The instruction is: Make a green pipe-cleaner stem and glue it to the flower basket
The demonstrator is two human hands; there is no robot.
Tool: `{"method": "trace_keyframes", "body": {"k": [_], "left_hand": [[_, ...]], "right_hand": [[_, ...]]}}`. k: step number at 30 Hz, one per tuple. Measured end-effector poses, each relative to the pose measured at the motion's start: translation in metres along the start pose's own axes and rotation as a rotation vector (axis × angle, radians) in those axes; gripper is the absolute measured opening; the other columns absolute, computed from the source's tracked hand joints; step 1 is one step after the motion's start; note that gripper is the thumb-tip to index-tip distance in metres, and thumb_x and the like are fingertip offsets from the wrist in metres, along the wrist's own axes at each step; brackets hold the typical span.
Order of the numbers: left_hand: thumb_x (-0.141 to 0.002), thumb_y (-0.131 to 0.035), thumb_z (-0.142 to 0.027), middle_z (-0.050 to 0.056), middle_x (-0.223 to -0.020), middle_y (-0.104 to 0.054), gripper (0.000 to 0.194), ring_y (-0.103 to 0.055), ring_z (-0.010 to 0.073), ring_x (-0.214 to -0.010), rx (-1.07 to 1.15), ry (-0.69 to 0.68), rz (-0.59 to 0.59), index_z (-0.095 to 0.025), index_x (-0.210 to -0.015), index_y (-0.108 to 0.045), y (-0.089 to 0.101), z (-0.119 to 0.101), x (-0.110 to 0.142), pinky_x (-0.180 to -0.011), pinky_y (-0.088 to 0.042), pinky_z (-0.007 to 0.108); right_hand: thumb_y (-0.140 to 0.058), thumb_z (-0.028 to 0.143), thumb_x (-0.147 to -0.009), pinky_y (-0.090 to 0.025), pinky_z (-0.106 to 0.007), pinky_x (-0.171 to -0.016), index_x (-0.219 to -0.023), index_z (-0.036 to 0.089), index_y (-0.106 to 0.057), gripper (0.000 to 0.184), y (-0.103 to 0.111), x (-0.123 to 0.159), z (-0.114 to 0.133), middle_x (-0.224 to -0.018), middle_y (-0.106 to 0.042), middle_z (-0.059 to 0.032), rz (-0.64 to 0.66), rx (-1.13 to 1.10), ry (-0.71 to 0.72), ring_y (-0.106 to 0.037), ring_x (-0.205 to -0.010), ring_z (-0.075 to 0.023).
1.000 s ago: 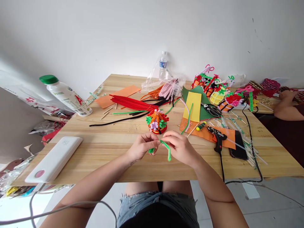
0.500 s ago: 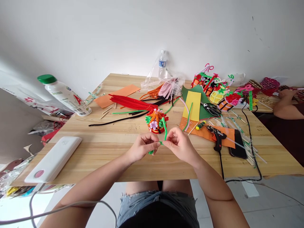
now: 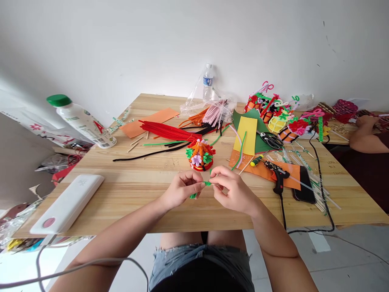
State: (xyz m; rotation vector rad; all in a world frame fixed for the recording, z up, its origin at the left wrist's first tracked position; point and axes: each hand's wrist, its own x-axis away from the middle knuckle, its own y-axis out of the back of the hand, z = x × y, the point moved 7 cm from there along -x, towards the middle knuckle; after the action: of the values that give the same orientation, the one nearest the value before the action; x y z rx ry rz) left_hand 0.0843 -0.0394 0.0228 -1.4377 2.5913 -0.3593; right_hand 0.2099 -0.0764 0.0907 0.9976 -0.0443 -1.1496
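Observation:
My left hand (image 3: 180,190) and my right hand (image 3: 232,188) meet over the near middle of the wooden table (image 3: 136,190). Both pinch a short green pipe cleaner (image 3: 207,183) held between their fingertips; a green end also pokes out below my left fingers. Just behind the hands stands a small pipe-cleaner flower basket (image 3: 199,154) in red, orange and green. A bundle of red pipe cleaners (image 3: 168,132) lies further back.
A white flat device (image 3: 68,202) lies at the left, a green-capped bottle (image 3: 82,121) on its side behind it. A glue gun (image 3: 278,174), phone (image 3: 304,186), scissors (image 3: 270,140), coloured paper and finished baskets (image 3: 273,111) crowd the right. Another person's arm (image 3: 363,140) rests far right.
The free end of the green pipe cleaner swung from hanging below my right hand to standing up, and is now folded in between my fingers. My hands stayed in place.

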Motion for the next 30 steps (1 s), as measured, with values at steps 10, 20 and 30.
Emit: {"method": "trace_keyframes", "body": {"k": [10, 20, 30], "left_hand": [[-0.072, -0.077, -0.034, -0.003, -0.054, -0.056, 0.029, -0.052, 0.008, -0.043, 0.008, -0.015, 0.018, -0.014, -0.069, -0.057, -0.0036, -0.0011, 0.0008, -0.042, -0.04, 0.02], [-0.07, -0.079, -0.034, -0.003, -0.052, -0.057, 0.029, -0.053, 0.0087, -0.042, 0.042, 0.019, -0.012, -0.013, -0.069, -0.059, 0.0031, 0.0007, -0.0025, -0.042, -0.042, 0.02], [-0.069, -0.08, -0.033, -0.002, -0.054, -0.057, 0.029, -0.053, 0.0089, -0.044, 0.044, 0.011, 0.004, -0.013, -0.069, -0.058, 0.0011, -0.0005, -0.0021, -0.042, -0.043, 0.021]], "right_hand": [[-0.049, -0.002, -0.079, -0.046, -0.024, -0.066, -0.086, 0.017, -0.061, 0.023, -0.007, -0.0007, -0.0043, -0.089, -0.067, -0.0055, 0.018, 0.192, 0.042, -0.062, -0.077, -0.015], [-0.051, 0.012, -0.092, -0.05, -0.025, -0.068, -0.089, 0.019, -0.061, 0.012, -0.0059, -0.0006, -0.0025, -0.089, -0.064, -0.0062, -0.079, 0.184, 0.099, -0.063, -0.078, -0.015], [-0.054, 0.014, -0.09, -0.048, -0.023, -0.062, -0.079, 0.019, -0.065, 0.016, 0.0002, -0.0026, 0.0013, -0.081, -0.067, -0.0051, -0.163, 0.174, 0.138, -0.061, -0.071, -0.0131]]}}
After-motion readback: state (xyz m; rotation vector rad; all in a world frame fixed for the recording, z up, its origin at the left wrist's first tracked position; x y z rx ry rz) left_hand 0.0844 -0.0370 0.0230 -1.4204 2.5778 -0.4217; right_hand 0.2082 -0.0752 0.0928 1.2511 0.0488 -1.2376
